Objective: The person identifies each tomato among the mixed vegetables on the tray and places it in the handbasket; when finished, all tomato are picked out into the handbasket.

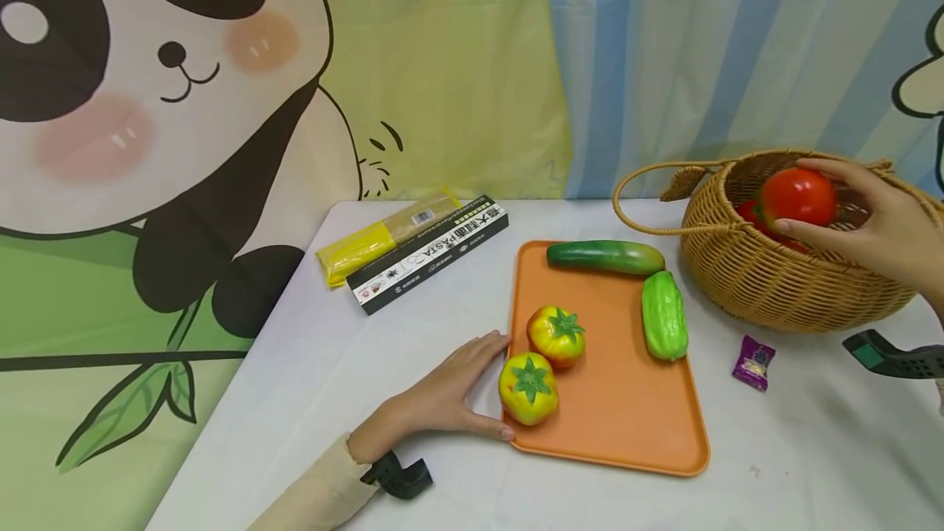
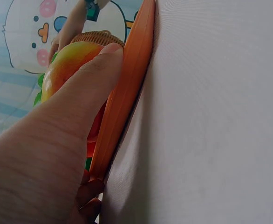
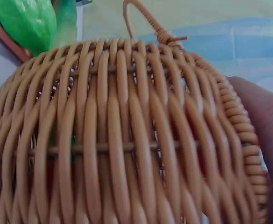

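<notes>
My right hand (image 1: 885, 224) holds a red tomato (image 1: 800, 197) between thumb and fingers at the mouth of the wicker basket (image 1: 782, 289). More red shows beneath it inside. My left hand (image 1: 450, 396) rests at the left edge of the orange tray (image 1: 612, 400), thumb and fingers spread along the rim. Close by that hand, two yellow-red tomatoes (image 1: 528, 388) with green leaf tops lie on the tray. A dark green cucumber (image 1: 605, 257) lies along the tray's far edge, and a light green bumpy gourd (image 1: 664, 316) along its right edge. Basket weave hides the tomato in the right wrist view.
A purple wrapped candy (image 1: 754, 363) lies between tray and basket front. Behind my left hand are a black-and-white pasta box (image 1: 428, 254) and a yellow packet (image 1: 387, 238). The basket's handle (image 1: 627, 201) juts left, beyond the tray's far right corner.
</notes>
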A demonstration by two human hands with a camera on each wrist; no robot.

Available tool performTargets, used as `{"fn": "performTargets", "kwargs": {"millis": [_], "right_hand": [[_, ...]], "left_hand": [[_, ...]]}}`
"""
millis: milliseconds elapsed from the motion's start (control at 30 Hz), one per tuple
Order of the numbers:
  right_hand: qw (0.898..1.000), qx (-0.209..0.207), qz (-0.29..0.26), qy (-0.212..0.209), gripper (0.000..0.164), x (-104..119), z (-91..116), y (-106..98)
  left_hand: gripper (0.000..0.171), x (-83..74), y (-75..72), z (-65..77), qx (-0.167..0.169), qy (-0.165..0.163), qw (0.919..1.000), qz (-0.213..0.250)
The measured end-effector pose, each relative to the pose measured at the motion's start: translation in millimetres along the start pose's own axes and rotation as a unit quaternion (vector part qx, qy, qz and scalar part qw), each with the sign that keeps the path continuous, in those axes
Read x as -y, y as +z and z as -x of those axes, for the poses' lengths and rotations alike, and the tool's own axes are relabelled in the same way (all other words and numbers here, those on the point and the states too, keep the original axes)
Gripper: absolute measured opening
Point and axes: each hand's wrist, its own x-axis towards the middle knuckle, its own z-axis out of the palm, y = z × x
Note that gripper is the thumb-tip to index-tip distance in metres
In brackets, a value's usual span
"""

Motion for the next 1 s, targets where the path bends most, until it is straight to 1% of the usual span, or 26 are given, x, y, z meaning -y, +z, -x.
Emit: {"fn": "performTargets", "kwargs": {"millis": [133,267,433,533,633,767,1000], "right_hand": [[0.999,0.03,0.012,0.0,0.076,1,-8,0],[0.996,0.069,0.048,0.004,0.074,2,-13,-1],[0.987,0.133,0.086,-0.006,0.072,-1,-15,-2],[0.981,0.167,0.096,-0.014,0.071,-2,-17,-3],[0.975,0.196,0.104,-0.009,0.07,-4,-19,-5],[0.968,0.225,0.109,0.008,0.069,-6,-20,-5],[0.968,0.238,0.085,0.001,0.063,-9,-20,-2]], "left_hand": [[0.113,0.9,1.3,-0.1,0.0,-0.002,1.0,0.004],[0.112,1.0,1.3,0.3,0.001,-0.004,1.0,0.004],[0.113,0.6,0.4,0.0,0.0,-0.001,1.0,-0.001],[0.113,0.3,0.2,-0.2,0.001,-0.003,1.0,0.001],[0.114,0.5,0.4,-0.1,0.002,-0.005,1.0,0.002],[0.114,1.3,1.0,0.0,0.003,-0.006,1.0,-0.001],[0.114,0.8,0.5,-0.1,0.003,-0.006,1.0,0.0]]}}
